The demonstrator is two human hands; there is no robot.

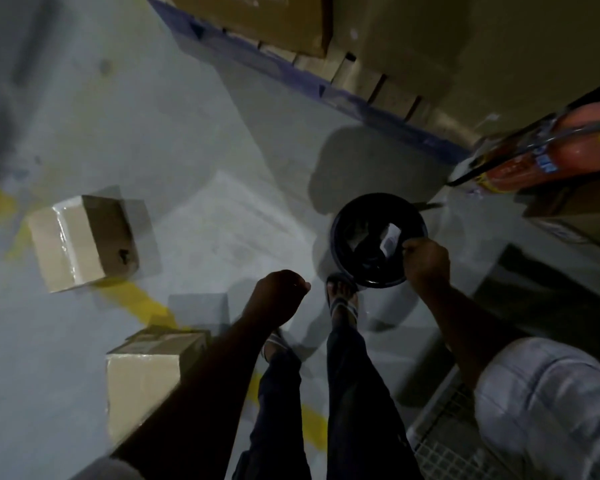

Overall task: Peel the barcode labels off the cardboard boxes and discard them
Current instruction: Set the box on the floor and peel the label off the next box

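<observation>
A round black bin (pixel 340 244) stands on the grey floor in front of my feet, with pale scraps inside it. My right hand (pixel 426 261) hovers over the bin's right rim, fingers curled, and pinches a white barcode label (pixel 391 237) that hangs over the opening. My left hand (pixel 278 297) is held in front of me, left of the bin, curled into a fist with nothing visible in it. Two cardboard boxes lie on the floor to the left: one taped box (pixel 80 240) further off and a nearer box (pixel 142 375) beside my left forearm.
Stacked cardboard boxes (pixel 257 19) sit on a blue pallet (pixel 291 77) along the back. A red fire extinguisher (pixel 541 157) stands at the right above another carton (pixel 575 209). A yellow floor line (pixel 142 299) runs diagonally, and a metal grate (pixel 447 438) lies at lower right.
</observation>
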